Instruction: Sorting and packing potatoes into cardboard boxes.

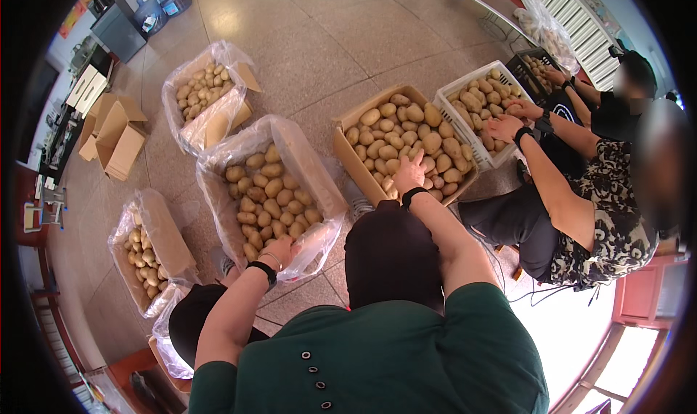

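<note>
My left hand [280, 252] is at the near edge of a plastic-lined cardboard box [311, 166], fingers down by the potatoes [272, 193] inside. Whether it grips one is hidden. Wristbands circle that wrist. My right hand [409, 173] reaches into an unlined cardboard box [354, 166] to the right, its fingers spread over the heaped potatoes [400, 128]. No potato shows in its grasp. The potatoes in this box lie close to the rim; those in the lined box sit deeper.
Two more lined boxes of potatoes, one far [182, 136] and one left [169, 234], stand on the floor. At right, a person's hands [503, 128] work over a white crate [487, 163]; another person sits by a black crate [536, 95]. Cables [503, 283] trail nearby.
</note>
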